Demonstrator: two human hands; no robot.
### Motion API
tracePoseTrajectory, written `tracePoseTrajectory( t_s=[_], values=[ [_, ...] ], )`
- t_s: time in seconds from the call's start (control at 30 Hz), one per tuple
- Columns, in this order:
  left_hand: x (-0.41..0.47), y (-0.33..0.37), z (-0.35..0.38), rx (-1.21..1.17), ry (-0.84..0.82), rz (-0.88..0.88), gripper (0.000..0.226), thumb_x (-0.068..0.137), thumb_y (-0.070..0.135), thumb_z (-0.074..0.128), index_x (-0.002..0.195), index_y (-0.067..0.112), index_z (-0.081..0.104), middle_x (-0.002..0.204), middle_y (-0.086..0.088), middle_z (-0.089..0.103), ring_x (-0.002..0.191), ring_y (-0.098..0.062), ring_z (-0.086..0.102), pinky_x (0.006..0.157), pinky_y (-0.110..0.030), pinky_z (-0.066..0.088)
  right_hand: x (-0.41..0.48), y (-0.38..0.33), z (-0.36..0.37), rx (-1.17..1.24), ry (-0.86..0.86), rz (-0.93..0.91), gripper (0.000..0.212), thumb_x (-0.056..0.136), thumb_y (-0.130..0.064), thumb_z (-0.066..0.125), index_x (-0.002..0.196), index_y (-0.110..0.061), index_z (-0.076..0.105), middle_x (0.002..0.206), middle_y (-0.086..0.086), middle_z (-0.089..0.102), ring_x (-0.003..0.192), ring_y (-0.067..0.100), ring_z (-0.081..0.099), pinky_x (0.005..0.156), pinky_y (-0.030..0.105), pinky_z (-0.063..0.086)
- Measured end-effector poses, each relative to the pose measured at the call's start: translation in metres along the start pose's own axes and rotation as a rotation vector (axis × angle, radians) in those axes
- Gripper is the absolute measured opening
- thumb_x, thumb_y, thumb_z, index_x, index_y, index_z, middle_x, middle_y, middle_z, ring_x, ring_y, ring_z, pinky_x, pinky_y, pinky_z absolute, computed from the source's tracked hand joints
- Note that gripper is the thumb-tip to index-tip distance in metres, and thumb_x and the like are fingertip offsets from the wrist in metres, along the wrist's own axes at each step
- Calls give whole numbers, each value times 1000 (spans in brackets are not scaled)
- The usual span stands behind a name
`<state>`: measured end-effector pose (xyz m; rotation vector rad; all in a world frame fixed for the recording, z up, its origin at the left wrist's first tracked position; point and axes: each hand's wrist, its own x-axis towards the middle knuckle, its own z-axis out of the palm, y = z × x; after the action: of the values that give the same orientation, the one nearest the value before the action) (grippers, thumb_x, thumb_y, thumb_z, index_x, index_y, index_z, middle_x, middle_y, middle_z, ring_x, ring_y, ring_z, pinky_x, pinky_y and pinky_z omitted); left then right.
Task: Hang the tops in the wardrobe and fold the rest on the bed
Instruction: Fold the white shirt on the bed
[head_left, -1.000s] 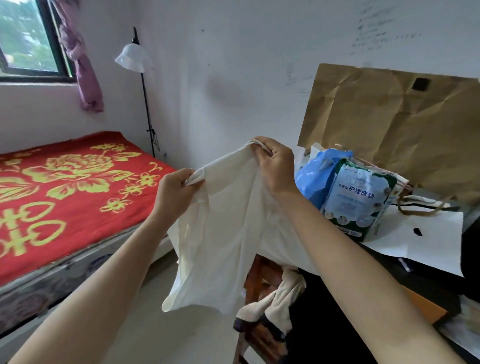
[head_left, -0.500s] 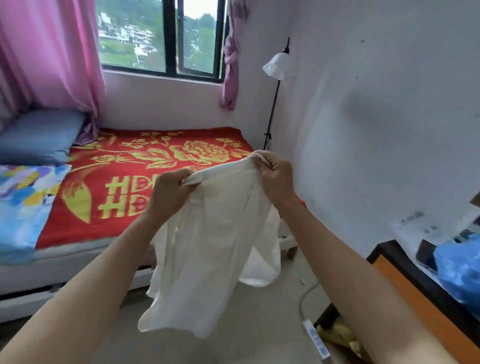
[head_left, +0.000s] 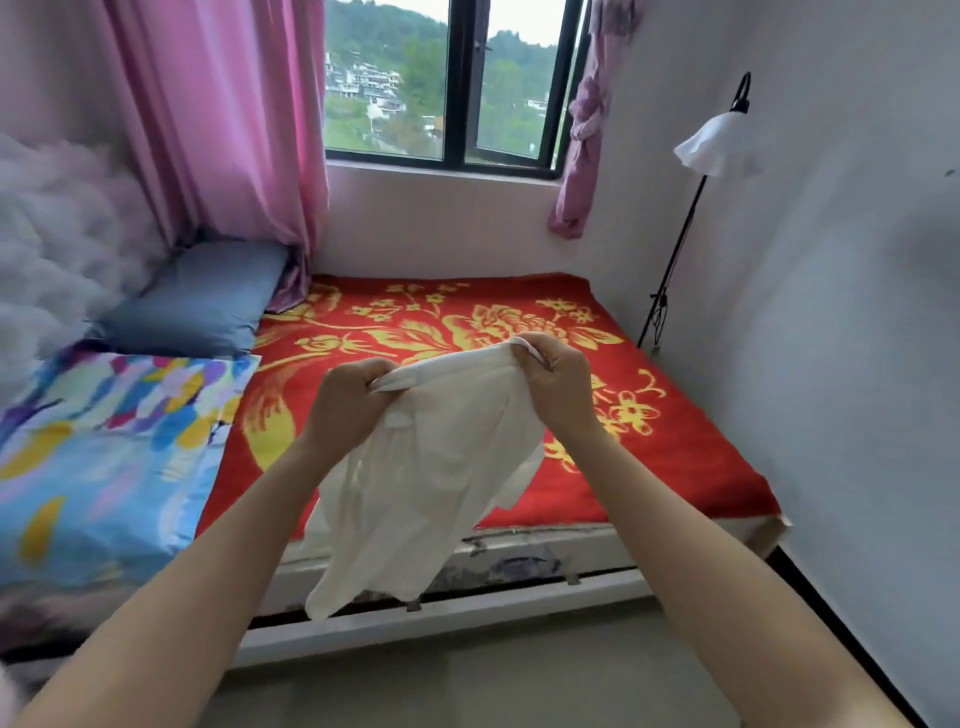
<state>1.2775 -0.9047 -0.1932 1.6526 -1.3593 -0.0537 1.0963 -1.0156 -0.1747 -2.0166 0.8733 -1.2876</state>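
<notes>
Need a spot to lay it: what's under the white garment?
The white garment, gripped by the left hand and right hand, hangs over the red blanket and the bed edge. What lies directly behind the cloth is covered.

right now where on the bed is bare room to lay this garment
The red blanket is bare between the patterned quilt and the right wall; the white garment should fit there. Left is crowded: quilt, blue pillow.
</notes>
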Motion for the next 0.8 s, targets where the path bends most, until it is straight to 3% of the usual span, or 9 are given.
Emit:
tracePoseTrajectory(
  t_s=[0.1, 0.23, 0.33, 0.43, 0.53, 0.6, 0.7, 0.8],
  values=[
    [20, -30, 9, 1, -23, -10, 57, 63, 50, 44, 85, 7, 74, 73, 7, 64, 65, -11, 57, 60, -11, 39, 22, 22, 24, -4, -34, 38, 16, 90, -6, 56, 95, -2, 70, 81, -3, 63, 70, -2, 52, 62, 3, 37],
    [55, -61, 26, 64, -43, -34, 36, 70, 33, 56, 85, 5, 74, 74, -3, 69, 64, -13, 56, 58, -11, 36, 59, 59, 50, -13, -67, 63, 16, 91, -8, 56, 96, -1, 70, 80, -4, 61, 69, -4, 53, 62, 2, 37],
    [96, -81, 41, 112, -41, -46, 35, 70, 30, 56, 83, 3, 73, 70, -1, 65, 61, -13, 53, 57, -15, 35, 105, 90, 70, -13, -96, 54, 17, 91, -9, 55, 94, -2, 70, 79, -4, 62, 69, 3, 54, 61, 4, 38],
    [145, -97, 57, 146, -18, -47, 35, 70, 32, 58, 79, 1, 72, 62, 5, 57, 54, 0, 48, 54, -14, 32, 159, 119, 88, 9, -117, 38, 17, 92, -10, 55, 92, -3, 70, 78, -3, 62, 71, 6, 53, 60, 3, 37],
    [201, -112, 79, 193, 13, -30, 45, 69, 45, 58, 72, 2, 71, 54, 13, 51, 49, 1, 48, 51, -11, 33, 217, 151, 103, 33, -115, 45, 18, 92, -10, 55, 90, -1, 70, 77, 1, 63, 70, 7, 52, 60, 5, 37],
    [228, -120, 94, 223, 8, -32, 63, 65, 60, 46, 75, 4, 72, 60, 4, 60, 51, -2, 46, 50, -11, 30, 244, 172, 112, 30, -142, 91, 21, 92, -13, 54, 88, 1, 69, 79, 6, 65, 71, 13, 54, 62, 12, 39],
    [261, -136, 120, 281, 28, -67, 74, 62, 67, 39, 83, 6, 74, 74, -7, 70, 63, -17, 56, 54, -20, 33, 281, 211, 127, -64, -249, 149, 25, 94, -21, 52, 92, -1, 67, 89, 11, 69, 79, 21, 59, 67, 30, 42],
    [284, -154, 141, 337, 65, -128, 55, 72, 58, 54, 85, 8, 74, 79, -8, 72, 73, -26, 64, 62, -30, 40, 300, 242, 145, -169, -352, 226, 31, 94, -27, 52, 117, -8, 62, 116, 11, 62, 107, 23, 56, 79, 27, 40]
  ],
)
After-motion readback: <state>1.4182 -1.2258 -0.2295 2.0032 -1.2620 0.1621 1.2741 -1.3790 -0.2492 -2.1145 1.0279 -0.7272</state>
